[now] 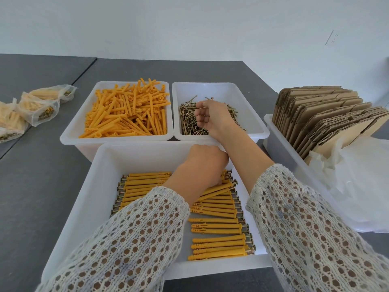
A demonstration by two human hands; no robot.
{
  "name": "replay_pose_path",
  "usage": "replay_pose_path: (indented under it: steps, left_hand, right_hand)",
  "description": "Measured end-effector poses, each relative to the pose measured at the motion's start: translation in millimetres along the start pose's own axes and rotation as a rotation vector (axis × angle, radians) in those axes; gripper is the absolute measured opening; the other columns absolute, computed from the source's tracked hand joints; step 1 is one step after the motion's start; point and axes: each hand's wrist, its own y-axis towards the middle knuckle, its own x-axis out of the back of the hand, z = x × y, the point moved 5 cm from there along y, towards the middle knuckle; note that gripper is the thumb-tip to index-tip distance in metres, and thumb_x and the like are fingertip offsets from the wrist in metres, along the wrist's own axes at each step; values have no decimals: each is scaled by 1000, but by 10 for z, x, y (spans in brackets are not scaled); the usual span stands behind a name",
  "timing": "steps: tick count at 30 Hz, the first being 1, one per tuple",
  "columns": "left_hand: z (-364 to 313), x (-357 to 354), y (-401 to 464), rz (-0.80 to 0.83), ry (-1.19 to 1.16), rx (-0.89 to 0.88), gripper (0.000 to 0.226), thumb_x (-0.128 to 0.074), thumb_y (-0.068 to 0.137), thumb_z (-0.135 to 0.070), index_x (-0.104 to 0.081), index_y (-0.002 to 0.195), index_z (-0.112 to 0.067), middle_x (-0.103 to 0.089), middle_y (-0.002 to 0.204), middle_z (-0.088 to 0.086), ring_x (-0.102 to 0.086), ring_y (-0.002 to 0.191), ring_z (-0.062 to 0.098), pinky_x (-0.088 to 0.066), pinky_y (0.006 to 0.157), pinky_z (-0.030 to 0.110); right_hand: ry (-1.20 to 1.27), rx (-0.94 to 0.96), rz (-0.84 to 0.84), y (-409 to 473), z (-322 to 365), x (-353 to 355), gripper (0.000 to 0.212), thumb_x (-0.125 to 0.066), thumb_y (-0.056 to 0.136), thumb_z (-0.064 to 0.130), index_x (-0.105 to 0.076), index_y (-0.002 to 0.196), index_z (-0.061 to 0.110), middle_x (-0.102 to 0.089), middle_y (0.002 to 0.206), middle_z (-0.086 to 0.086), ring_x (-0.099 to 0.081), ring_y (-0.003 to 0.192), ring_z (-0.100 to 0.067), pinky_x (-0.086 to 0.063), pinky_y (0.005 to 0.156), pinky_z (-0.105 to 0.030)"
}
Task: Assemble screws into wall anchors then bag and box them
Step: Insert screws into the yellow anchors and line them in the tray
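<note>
Reaching right hand (pixel 210 116) (fingers curled), thin brassy screws (pixel 190 125), white tub (pixel 252 131)

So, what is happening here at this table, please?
A person is putting screws into yellow wall anchors. The right hand reaches into the tray of loose screws, its fingers curled over the pile. The left hand is a fist in the near tray, over rows of finished anchors; what it holds is hidden. Loose anchors fill the far left tray. Filled bags lie on the left, flat cardboard boxes stand on the right.
</note>
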Motion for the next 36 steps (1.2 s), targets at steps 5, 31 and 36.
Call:
replay_pose_path:
  steps: [5,31,36]
  left_hand:
    - [4,-37,16,32,-60,-22,20,-63,94,-35,-50,99,-20,-62,109,3,-61,98,22,-51,83,34]
    - [25,-125,96,-49,-144,-23,22,-45,101,-36,-42,86,-19,-55,87,3,-56,83,24,-45,71,33]
    - [21,-128,124,-82,-105,-37,21,-49,100,-36,-43,90,-19,-61,96,6,-61,88,26,-44,70,32]
  right_hand:
    - [-51,22,13,-1,2,-9,26,-37,96,2,-57,81,6,-57,63,-8,-48,49,-16,-42,45,-23]
    - [-354,143,64,45,-47,-69,25,-39,92,3,-60,80,9,-61,57,-4,-51,44,-12,-43,45,-22]
    - [-361,144,64,51,-48,-69,26,-39,92,3,-61,79,9,-61,55,-3,-51,43,-12,-43,44,-21]
